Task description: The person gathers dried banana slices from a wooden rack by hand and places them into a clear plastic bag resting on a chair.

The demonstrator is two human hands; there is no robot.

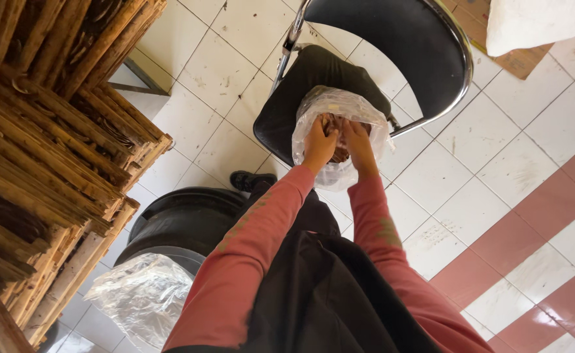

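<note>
— Both hands are down at the mouth of the clear plastic bag that sits on the seat of the black chair. What are they doing there?

— From the head view, the left hand is closed on the near left rim of the bag, holding it open. The right hand has its fingers curled down inside the opening, onto the brown dried leaves within. Whether those fingers pinch a bundle or only press on it, I cannot tell.

— How full is the bag?

— It bulges round, and brown shows right up near the mouth, so I judge the filling is well along. The top is open and untied, so closing it is not done.

— Anything else close by?

— A second clear bag lies crumpled at the near left, beside a dark round tub. It looks slack, seemingly with little in it. Stacked wooden racks fill the left side, with dark dried material between the slats. The floor is white tile, with red and white tiles at the right.

— And on the far right?

— A white sack shows at the top corner, well apart from the hands.
</note>
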